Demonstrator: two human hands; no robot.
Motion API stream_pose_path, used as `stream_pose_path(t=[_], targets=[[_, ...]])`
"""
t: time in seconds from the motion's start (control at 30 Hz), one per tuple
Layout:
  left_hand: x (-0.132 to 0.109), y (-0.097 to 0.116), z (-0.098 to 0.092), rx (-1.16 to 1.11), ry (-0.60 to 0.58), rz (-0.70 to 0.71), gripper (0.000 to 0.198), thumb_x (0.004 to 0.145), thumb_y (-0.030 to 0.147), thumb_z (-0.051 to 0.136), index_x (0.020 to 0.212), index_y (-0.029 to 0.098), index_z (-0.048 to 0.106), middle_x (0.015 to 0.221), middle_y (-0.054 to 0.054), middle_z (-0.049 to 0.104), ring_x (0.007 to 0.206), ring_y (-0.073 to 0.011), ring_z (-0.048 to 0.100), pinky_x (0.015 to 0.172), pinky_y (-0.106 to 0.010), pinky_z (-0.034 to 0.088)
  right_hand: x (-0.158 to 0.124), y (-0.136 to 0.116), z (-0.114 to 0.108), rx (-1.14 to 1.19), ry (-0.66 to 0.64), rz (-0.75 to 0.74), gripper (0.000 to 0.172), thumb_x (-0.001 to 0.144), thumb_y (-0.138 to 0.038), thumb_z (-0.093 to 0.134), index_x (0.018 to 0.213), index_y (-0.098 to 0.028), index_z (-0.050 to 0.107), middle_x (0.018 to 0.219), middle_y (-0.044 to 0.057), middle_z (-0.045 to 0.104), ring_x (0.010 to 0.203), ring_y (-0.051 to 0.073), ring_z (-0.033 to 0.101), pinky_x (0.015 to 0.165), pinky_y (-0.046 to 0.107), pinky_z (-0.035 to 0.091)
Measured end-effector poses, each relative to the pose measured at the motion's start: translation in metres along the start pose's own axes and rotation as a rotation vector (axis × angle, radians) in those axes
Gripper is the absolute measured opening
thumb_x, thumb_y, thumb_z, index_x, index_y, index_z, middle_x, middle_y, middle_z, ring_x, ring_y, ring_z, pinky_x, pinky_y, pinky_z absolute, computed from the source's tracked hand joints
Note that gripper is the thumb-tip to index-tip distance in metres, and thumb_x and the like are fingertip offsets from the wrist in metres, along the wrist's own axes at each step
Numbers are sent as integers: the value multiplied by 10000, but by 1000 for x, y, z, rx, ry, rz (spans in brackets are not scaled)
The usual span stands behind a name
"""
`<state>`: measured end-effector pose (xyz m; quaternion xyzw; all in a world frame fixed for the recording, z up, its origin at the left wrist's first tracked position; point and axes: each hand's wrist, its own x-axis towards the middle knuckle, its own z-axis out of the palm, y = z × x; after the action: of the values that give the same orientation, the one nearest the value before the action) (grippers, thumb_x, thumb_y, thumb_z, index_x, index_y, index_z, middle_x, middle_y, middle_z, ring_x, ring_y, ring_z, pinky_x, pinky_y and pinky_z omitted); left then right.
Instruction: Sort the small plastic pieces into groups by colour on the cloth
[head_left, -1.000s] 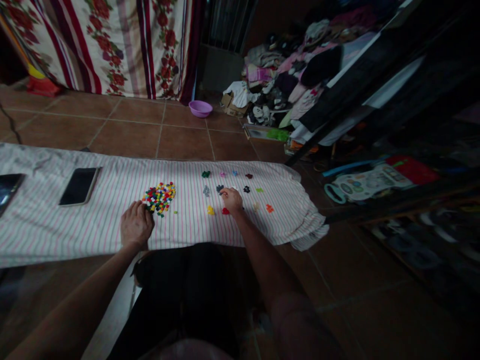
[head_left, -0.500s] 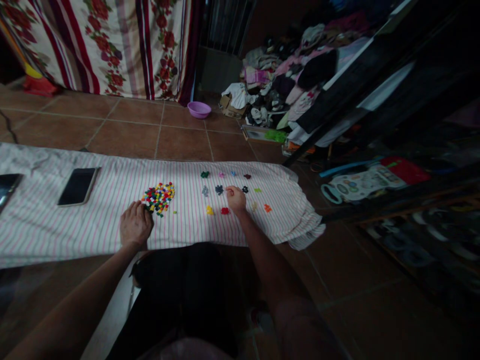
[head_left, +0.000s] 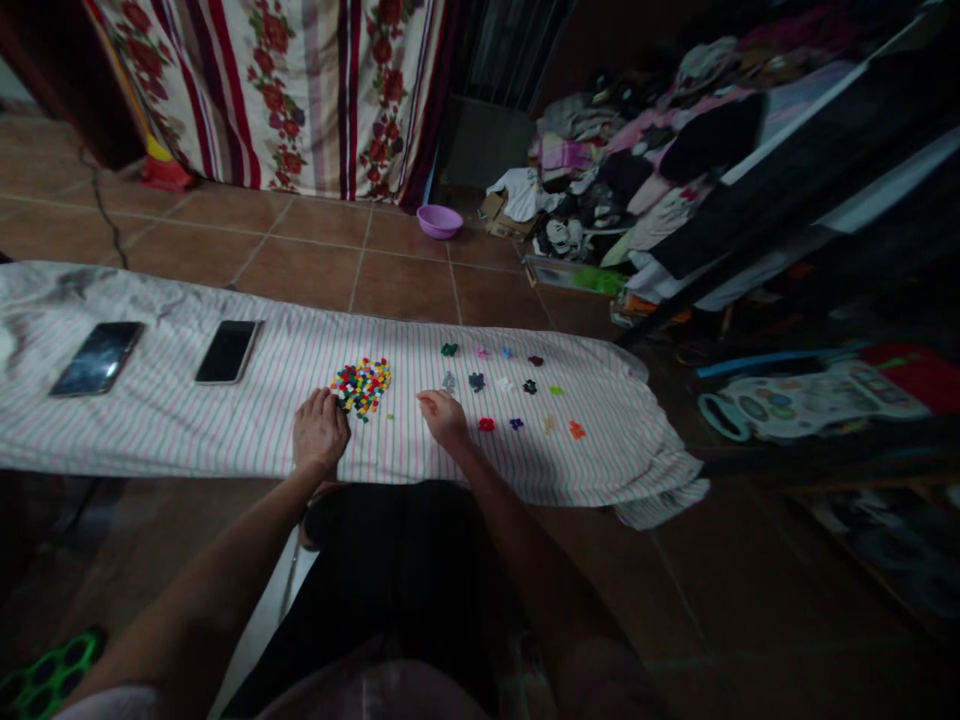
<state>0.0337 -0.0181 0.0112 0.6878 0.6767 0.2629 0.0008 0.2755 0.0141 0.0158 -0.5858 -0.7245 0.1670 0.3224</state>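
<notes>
A mixed pile of small coloured blocks lies on the striped cloth. Against its near left edge my left hand rests palm down, fingers stretched out. Between the pile and the sorted colour groups, my right hand hovers low with thumb and forefinger pinched; whatever is in them is too small to make out. Around it are a light grey group, a dark grey group, a red group and a dark green group. The yellow group is hidden behind this hand.
Two phones, a dark one and a light-edged one, lie on the cloth to the left. Orange pieces sit towards its right end. Beyond, a purple basin stands on the tiled floor.
My right hand has moved left from beside the dark grey group, uncovering white pieces, and now covers the yellow group. My left hand stays by the pile. The view has turned left.
</notes>
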Motion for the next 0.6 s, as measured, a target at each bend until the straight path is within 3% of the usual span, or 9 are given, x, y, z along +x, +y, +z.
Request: stream_pose_path(t=[0.23, 0.6], targets=[[-1, -1, 1, -34, -1, -15, 379, 881, 214, 374, 1189, 102, 564, 1315, -190, 554, 1295, -311, 429, 1042, -482, 335, -5, -33, 33, 40, -127, -38, 234, 859, -157, 510, 1003, -205, 687, 937, 37, 643, 820, 135, 604, 811, 248, 477], [-1, -2, 3, -29, 5, -14, 369, 906, 217, 342, 1175, 102, 566, 1300, -180, 567, 1299, -288, 436, 1051, -450, 337, 5, -68, 55, -57, -178, -29, 248, 890, -236, 534, 1081, -263, 690, 1016, 41, 590, 943, 154, 577, 809, 239, 466]])
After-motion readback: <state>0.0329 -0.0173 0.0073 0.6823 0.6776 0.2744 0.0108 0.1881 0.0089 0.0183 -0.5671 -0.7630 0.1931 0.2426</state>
